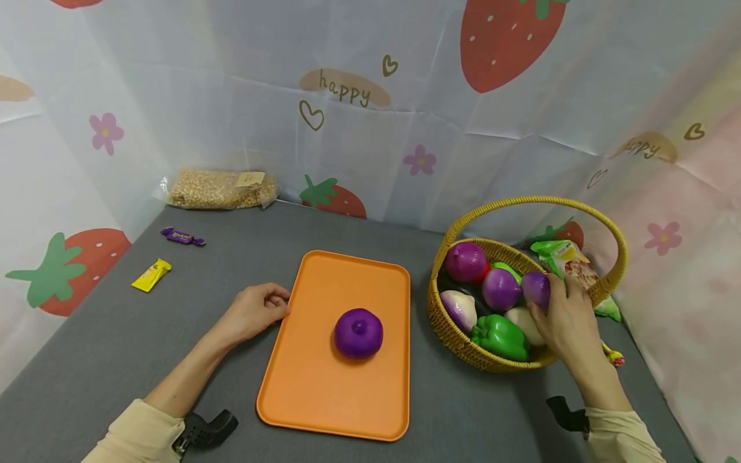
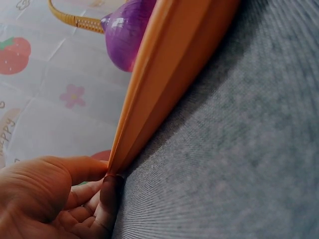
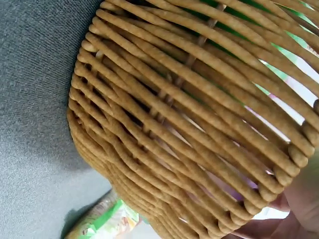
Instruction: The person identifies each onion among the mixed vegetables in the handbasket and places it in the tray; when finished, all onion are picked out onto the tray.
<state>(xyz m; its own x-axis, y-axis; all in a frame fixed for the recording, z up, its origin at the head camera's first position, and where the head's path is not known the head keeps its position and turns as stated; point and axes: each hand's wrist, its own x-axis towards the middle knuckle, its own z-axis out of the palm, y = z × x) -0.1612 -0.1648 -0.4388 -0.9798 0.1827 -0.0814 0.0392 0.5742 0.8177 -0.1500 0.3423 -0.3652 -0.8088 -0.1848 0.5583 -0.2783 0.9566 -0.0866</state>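
Note:
My left hand (image 1: pixel 255 312) pinches the left rim of an orange tray (image 1: pixel 330 399); in the left wrist view the thumb lies above the rim and fingers (image 2: pixel 109 194) below. On the tray sits a round purple onion (image 1: pixel 359 333). To the right, my right hand (image 1: pixel 570 318) reaches over the rim of a wicker basket (image 1: pixel 463 341) and grips a smaller purple onion (image 1: pixel 536 289) at its right side. Woven basket wall fills most of the right wrist view, hiding nearly all of that hand. Beside that onion lie more purple onions (image 1: pixel 502 289) and a green bell pepper (image 1: pixel 501 337).
The basket's tall handle (image 1: pixel 538 199) arches above its contents. Behind it to the right leans a green snack bag (image 1: pixel 570 263). A bag of beige grains (image 1: pixel 220 190) lies at the back left, with a purple candy (image 1: pixel 182 236) and a yellow wrapper (image 1: pixel 152 275) nearer.

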